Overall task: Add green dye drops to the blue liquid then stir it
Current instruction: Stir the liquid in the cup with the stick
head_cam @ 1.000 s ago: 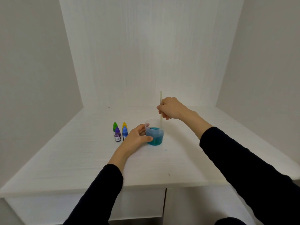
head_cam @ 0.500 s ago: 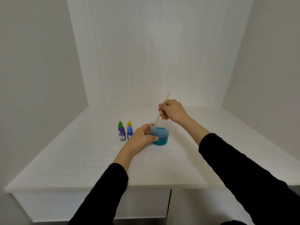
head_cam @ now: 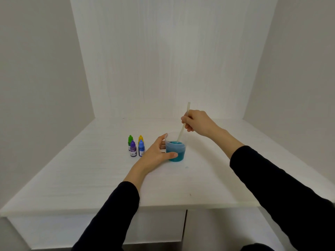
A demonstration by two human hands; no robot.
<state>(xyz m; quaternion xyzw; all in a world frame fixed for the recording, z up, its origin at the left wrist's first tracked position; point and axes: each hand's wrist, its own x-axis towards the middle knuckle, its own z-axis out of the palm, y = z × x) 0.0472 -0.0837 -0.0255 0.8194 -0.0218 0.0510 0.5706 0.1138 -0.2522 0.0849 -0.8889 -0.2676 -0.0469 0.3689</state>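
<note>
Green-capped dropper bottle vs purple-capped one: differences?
The green-capped dropper bottle stands in the back row; the purple-capped dropper bottle stands in front, partly hiding it. The purple one's dark label shows; the green one's is hidden. Both are upright, capped, untouched, on the white table.

Single head-worn wide-angle view is looking forward and down from above the white table's (head_cam: 90, 178) near edge, facing the rear wall (head_cam: 163, 60); both forearms are entering from below.
</note>
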